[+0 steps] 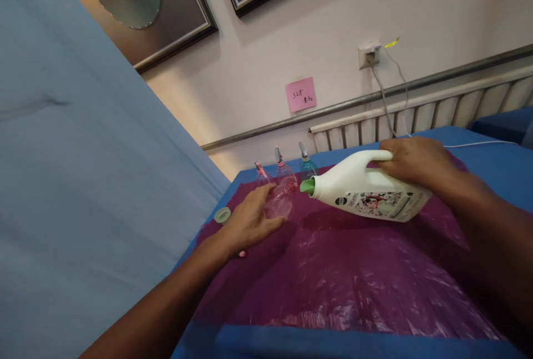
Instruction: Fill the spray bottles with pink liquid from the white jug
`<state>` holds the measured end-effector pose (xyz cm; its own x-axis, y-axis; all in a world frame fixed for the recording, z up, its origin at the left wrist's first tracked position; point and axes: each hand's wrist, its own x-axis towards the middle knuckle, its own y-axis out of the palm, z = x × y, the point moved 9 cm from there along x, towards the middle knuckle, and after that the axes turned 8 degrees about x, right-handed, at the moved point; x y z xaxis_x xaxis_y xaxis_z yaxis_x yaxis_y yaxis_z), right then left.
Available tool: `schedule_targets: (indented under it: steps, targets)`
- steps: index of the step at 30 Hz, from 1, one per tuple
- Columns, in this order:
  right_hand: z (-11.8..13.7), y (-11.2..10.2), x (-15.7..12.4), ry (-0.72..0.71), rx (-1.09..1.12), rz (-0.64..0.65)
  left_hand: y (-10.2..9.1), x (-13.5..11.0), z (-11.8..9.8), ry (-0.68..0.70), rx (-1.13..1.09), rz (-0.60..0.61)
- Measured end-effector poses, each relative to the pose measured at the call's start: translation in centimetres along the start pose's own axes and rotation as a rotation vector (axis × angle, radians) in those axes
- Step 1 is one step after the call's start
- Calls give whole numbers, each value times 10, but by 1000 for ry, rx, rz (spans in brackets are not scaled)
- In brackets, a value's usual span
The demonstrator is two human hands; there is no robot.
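Note:
My right hand (414,161) is closed around the handle of a white detergent jug (370,192), tipped on its side with its green spout (307,185) pointing left. My left hand (250,217) is wrapped round a small clear pink bottle (281,198), tilted so its open neck sits just below the spout. Both are over a purple plastic sheet (341,275) spread on a blue-covered table (491,164).
Three small spray bottles (283,170) stand at the sheet's far edge. A pale green cap (222,214) lies left of my left hand. A blue fabric panel (83,153) fills the left. A radiator (416,114), a wall socket with a cable (368,54) and a pink note (300,94) are behind.

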<state>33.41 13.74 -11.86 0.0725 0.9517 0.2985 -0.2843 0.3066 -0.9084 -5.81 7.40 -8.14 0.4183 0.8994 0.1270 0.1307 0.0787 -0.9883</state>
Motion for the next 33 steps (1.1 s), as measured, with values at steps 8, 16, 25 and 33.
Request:
schedule_targets:
  steps: [8,16,25,33]
  targets:
    - [1,1,-1,6,21,5,3,3,-1,47,141,63]
    - [9,-2,-4,9,-22,64,0,1,-1,47,172,101]
    - [11,-2,-4,-16,11,19,-2,1,-2,51,212,120]
    - [11,-1,-3,-17,9,19,-6,4,-7,93,217,110]
